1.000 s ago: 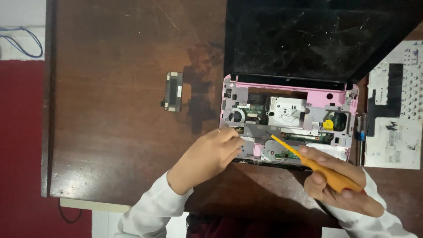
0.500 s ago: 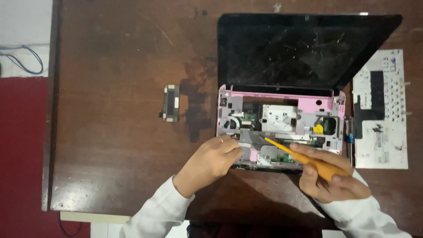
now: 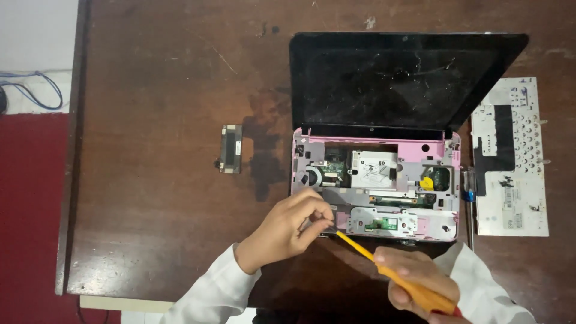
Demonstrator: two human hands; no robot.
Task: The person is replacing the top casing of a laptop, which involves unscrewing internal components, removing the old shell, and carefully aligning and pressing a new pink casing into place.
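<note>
Orange-handled screwdriver (image 3: 393, 275) sits at the near edge of the view in the right hand (image 3: 414, 282), whose fingers are wrapped tight round the handle; its thin yellow shaft slants up and to the left, and the tip meets the front left corner of the opened laptop (image 3: 375, 186). Just left of it, the left hand (image 3: 291, 228) rests on that same corner with the fingers curled in and the thumb and fingertips pinched together at the edge of the pink frame; whether they grip a small part there I cannot tell. Both wrists wear white sleeves. Beyond the hands, the laptop lies on a dark wooden table (image 3: 150, 90) with its keyboard taken out, so the pink frame, circuit boards, a silver plate and a small yellow piece show. Its black screen (image 3: 396, 78) is folded back flat, farther away. To the right of the laptop lies the removed keyboard (image 3: 510, 156), underside up, with a blue-handled tool (image 3: 468, 192) between them. Left of the laptop, well apart, a small dark rectangular part (image 3: 231, 148) lies on the table.
</note>
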